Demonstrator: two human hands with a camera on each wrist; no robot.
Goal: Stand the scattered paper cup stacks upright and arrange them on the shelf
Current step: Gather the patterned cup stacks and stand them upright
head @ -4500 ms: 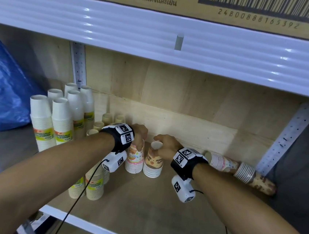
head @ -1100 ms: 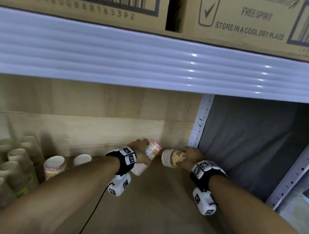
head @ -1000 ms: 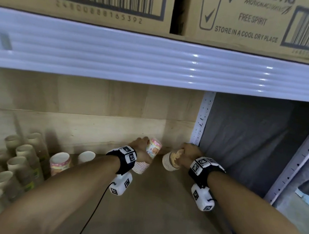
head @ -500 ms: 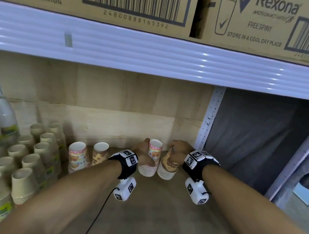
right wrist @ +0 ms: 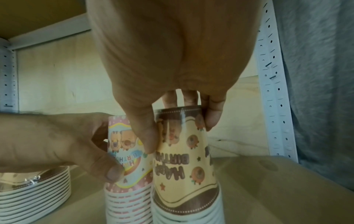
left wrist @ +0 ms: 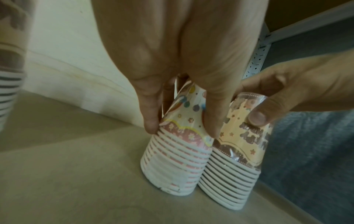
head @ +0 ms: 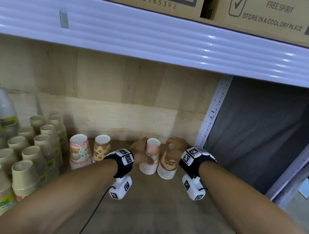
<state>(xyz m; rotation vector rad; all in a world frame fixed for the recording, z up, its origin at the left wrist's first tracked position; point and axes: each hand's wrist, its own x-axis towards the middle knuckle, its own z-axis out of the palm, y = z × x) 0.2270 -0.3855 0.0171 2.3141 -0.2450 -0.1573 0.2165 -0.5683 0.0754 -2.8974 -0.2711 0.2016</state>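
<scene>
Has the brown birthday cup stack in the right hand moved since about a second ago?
Yes. The brown cup stack was tilted in the air by the shelf post; it now stands upright on the shelf board, held by the right hand.

The left hand (left wrist: 178, 50) comes down from the top and holds the pink cup stack (left wrist: 178, 157) with its thumb and fingers. The stack stands upside down on the shelf (left wrist: 76, 189). Right beside it, touching, stands the brown cup stack (left wrist: 237, 171). The right hand (left wrist: 298, 87) grips that one from the right side.
</scene>
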